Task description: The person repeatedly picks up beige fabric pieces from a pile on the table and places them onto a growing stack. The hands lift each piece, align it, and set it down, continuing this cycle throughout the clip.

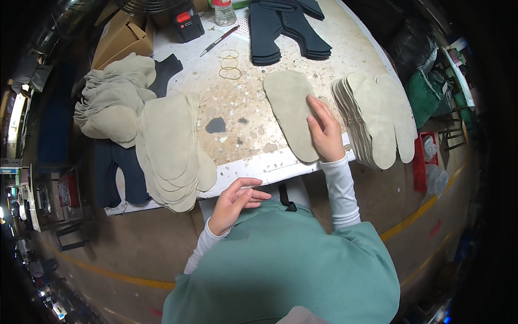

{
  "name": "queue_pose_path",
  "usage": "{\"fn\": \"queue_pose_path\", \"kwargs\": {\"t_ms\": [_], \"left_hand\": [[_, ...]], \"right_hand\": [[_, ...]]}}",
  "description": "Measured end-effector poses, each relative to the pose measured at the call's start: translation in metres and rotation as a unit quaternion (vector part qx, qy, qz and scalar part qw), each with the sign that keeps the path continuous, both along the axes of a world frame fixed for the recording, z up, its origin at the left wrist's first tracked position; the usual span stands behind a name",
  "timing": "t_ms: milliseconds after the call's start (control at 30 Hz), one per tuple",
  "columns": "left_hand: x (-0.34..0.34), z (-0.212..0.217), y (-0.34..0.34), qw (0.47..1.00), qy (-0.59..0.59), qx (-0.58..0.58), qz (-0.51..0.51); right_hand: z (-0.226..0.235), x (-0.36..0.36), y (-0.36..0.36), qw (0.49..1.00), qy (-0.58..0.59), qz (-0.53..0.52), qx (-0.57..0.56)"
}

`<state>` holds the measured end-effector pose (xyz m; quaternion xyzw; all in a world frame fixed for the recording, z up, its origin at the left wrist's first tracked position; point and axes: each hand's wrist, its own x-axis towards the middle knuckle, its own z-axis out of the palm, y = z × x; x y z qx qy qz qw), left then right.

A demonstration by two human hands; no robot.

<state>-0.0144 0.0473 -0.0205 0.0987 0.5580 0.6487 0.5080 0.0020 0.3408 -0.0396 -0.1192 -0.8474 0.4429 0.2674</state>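
A beige insole-shaped piece (288, 108) lies flat on the table, its wide end away from me. My right hand (326, 132) rests along its right edge with the fingers stretched out over the surface. My left hand (237, 202) hovers by the table's front edge, close to my body, fingers extended and holding nothing. To the right of my right hand stands a neat stack of the same beige pieces (367, 119). More beige pieces lie fanned out (170, 140) at the left front, and a looser heap (116, 97) sits behind them.
Dark cut pieces (288, 29) are stacked at the far side, others (127, 178) at the left front. Rubber bands (230, 63), a pen (219, 41), a clear bottle (224, 13) and a cardboard box (124, 40) are on the scrap-strewn table (237, 146). A red crate (423, 162) stands beyond the right edge.
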Motion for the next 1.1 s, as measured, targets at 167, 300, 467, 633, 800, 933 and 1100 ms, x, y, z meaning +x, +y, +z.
{"fn": "queue_pose_path", "kwargs": {"t_ms": [167,300,467,633,800,933,1100], "left_hand": [[0.001,0.000,-0.001,1.000,0.001,0.010,0.001],[0.002,-0.001,-0.001,1.000,0.009,-0.001,0.005],[0.002,0.003,-0.001,1.000,0.012,0.002,0.006],[0.001,0.024,-0.025,0.971,0.195,0.008,0.140],[-0.029,0.041,-0.065,0.778,0.475,-0.096,0.400],[-0.050,0.048,-0.082,0.661,0.640,-0.204,0.335],[-0.047,0.040,-0.069,0.621,0.729,-0.242,0.155]], "right_hand": [[-0.003,0.008,0.009,0.998,-0.007,0.010,-0.069],[0.000,0.009,0.009,0.998,-0.033,0.033,-0.052],[0.010,0.007,0.010,0.998,-0.051,0.038,0.014],[0.028,0.021,-0.007,0.972,-0.102,-0.046,0.209],[0.018,0.015,-0.050,0.946,-0.115,0.037,0.300],[0.009,0.005,-0.047,0.927,-0.143,0.028,0.345],[0.004,0.004,-0.040,0.916,-0.161,0.018,0.367]]}}
